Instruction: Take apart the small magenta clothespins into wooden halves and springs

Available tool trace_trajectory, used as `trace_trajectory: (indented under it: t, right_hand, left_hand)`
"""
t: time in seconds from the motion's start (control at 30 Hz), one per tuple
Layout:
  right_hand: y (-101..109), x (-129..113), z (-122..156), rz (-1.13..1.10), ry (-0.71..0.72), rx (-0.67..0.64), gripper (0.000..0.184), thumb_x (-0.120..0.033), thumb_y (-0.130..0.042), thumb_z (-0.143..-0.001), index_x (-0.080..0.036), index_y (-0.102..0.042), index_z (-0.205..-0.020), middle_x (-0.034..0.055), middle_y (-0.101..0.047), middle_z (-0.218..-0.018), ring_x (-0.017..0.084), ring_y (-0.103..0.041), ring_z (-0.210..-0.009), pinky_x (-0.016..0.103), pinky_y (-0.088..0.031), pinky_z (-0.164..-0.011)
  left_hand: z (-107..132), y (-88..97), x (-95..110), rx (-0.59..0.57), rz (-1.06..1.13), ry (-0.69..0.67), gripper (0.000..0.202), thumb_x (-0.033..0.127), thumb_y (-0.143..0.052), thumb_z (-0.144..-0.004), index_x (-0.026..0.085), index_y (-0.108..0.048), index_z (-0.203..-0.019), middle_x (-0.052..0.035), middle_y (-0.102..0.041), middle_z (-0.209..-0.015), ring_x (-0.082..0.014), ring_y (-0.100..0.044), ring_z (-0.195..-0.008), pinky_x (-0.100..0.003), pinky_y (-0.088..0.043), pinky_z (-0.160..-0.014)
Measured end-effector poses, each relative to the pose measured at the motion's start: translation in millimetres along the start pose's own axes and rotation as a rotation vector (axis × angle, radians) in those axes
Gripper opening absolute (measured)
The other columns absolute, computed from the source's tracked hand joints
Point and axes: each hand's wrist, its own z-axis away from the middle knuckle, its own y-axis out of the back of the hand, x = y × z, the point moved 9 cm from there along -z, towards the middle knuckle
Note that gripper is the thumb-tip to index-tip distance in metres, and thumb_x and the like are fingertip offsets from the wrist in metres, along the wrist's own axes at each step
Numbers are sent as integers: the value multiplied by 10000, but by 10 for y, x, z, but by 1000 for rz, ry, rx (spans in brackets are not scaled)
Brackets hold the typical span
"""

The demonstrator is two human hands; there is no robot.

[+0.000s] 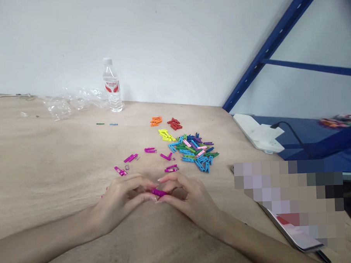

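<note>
My left hand and my right hand meet low over a wooden table, fingers pinched together on one small magenta clothespin held between them. Just beyond the hands lie several loose magenta clothespins, some taken apart with small metal springs beside them. Farther back right sits a mixed pile of blue, green, pink and purple clothespins, with small groups of yellow pins, orange pins and red pins.
A clear water bottle stands near the wall beside crumpled clear plastic bags. A white device with a black cable rests on a blue shelf frame to the right. A phone-like flat object lies at the table's right edge.
</note>
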Motion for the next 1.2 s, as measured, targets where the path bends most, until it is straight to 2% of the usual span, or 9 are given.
trace_trajectory:
  t: [0.1, 0.23, 0.3, 0.4, 0.57, 0.67, 0.8, 0.93, 1.2]
  right_hand:
    - [-72, 7, 8, -47, -15, -57, 288, -258, -688, -789, -222, -526, -1024, -27, -719, -822, 132, -669, -778, 268, -505, -746]
    - [-125, -21, 32, -84, 7, -88, 403, -242, -702, -774, -237, -479, -1110, -30, -712, -840, 119, -670, -744, 224, -509, -645]
    - [-122, -59, 45, -93, 45, -86, 498, -226, -725, -751, -242, -449, -1165, -23, -708, -851, 127, -672, -756, 229, -513, -647]
    - [-156, -96, 62, -78, 93, -139, 562, -245, -734, -741, -244, -435, -1217, -11, -701, -866, 136, -673, -804, 241, -517, -685]
    - [-124, -110, 52, -4, 173, -108, 454, -265, -663, -812, -246, -489, -1230, -4, -700, -882, 115, -654, -745, 234, -517, -662]
    - [-81, -158, 56, 65, 249, -46, 385, -278, -670, -804, -230, -563, -1171, 14, -690, -894, 118, -630, -725, 240, -517, -645]
    - [-55, -224, 72, 129, 304, -6, 429, -308, -700, -771, -215, -581, -1173, 23, -659, -866, 119, -605, -721, 225, -511, -608]
    - [-70, -250, 56, 122, 290, -33, 371, -317, -722, -744, -200, -619, -1080, 17, -658, -855, 112, -604, -716, 212, -500, -603]
    - [-85, -185, -4, 9, 143, -72, 388, -283, -774, -682, -211, -616, -1029, -9, -655, -810, 115, -612, -731, 208, -490, -626]
  left_hand:
    - [4, -13, -17, 8, 36, 29, 159, 273, -535, -895, 249, -652, -999, -12, -681, -964, -159, -630, -860, -285, -485, -773]
    - [-23, -68, -103, -5, 231, 183, 149, 306, -574, -862, 205, -671, -911, -15, -695, -827, -154, -624, -722, -251, -481, -638]
    - [-39, -118, -119, -19, 388, 246, 164, 318, -597, -842, 183, -664, -906, -22, -693, -799, -155, -618, -711, -246, -481, -619]
    - [-60, -158, -99, -23, 533, 271, 168, 314, -622, -820, 170, -655, -900, -9, -669, -729, -141, -600, -679, -240, -482, -616]
    - [-43, -127, -144, 50, 615, 318, 215, 244, -678, -768, 161, -593, -948, 19, -621, -678, -125, -575, -638, -242, -475, -618]
    - [-31, -188, -131, 9, 709, 315, 269, 233, -689, -766, 167, -551, -987, 22, -632, -695, -128, -594, -652, -250, -475, -635]
    - [-23, -242, -125, -22, 803, 309, 253, 205, -673, -779, 174, -527, -982, 21, -657, -722, -127, -620, -670, -262, -481, -679]
    - [-20, -273, -161, -46, 820, 329, 259, 197, -688, -758, 176, -518, -952, 18, -662, -734, -132, -623, -677, -261, -471, -671]
    - [-43, -331, -141, -73, 907, 300, 166, 147, -707, -741, 160, -556, -809, 26, -651, -675, -94, -578, -604, -207, -435, -600]
